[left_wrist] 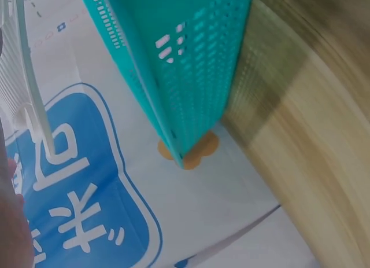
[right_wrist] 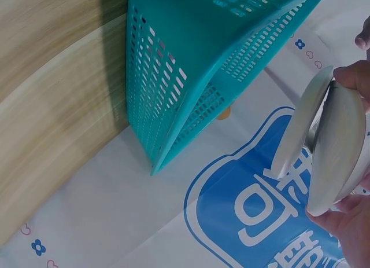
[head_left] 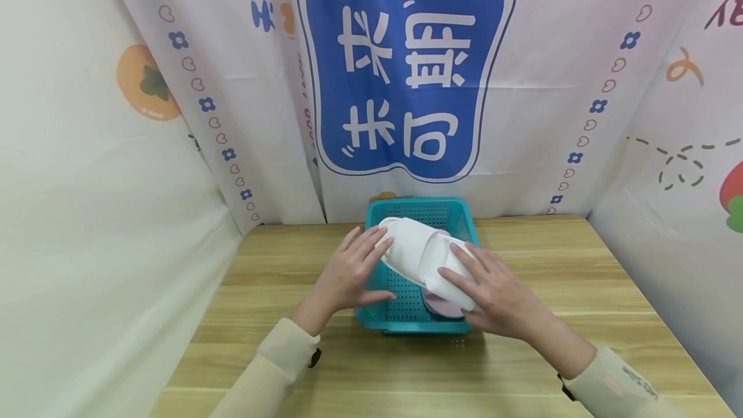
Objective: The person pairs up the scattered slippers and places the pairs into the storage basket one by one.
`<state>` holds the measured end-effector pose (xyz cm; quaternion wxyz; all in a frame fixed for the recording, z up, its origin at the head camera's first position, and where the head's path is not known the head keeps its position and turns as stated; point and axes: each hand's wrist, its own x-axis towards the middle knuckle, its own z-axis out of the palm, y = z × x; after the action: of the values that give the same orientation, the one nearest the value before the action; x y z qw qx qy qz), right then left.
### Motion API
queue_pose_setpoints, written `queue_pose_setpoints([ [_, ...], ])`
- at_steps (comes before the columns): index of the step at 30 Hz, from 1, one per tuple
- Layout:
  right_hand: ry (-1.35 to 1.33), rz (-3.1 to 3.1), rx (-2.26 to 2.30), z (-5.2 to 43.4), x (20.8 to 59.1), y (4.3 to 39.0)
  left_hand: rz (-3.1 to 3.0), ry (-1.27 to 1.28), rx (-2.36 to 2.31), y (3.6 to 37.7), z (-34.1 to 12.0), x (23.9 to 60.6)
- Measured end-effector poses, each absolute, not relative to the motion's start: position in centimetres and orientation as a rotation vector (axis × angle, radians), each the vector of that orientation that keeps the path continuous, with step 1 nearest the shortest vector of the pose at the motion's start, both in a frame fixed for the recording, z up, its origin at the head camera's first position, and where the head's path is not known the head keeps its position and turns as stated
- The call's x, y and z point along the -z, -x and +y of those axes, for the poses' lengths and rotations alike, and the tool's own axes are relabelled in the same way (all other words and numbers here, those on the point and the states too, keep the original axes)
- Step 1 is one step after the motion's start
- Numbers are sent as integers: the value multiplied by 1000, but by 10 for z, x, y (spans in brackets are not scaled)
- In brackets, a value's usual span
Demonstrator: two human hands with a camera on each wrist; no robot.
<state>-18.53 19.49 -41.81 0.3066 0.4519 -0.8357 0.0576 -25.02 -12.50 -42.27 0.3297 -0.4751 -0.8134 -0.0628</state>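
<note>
A pair of white ribbed slippers is held slanting above a teal plastic basket. My right hand grips the slippers at their right end. In the right wrist view the pale soles of the slippers show side by side between thumb and fingers. My left hand is at the other end, its fingers stretched over the slipper's edge and its thumb held apart. Below the white pair, a pale purple slipper lies in the basket, partly covered from view.
The basket stands on a wood-grain table, close to its back edge. A white printed cloth with a large blue sign hangs right behind it. More white cloth encloses the left and right sides.
</note>
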Motion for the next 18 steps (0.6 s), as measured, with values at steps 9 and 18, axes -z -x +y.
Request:
queue_pose_setpoints([
  [9, -1164, -2231, -175, 198, 419, 186, -2170, 1211, 163, 246, -140, 437],
  [18, -1137, -2238, -180, 198, 421, 188, -2314, 1153, 127, 244, -154, 454],
])
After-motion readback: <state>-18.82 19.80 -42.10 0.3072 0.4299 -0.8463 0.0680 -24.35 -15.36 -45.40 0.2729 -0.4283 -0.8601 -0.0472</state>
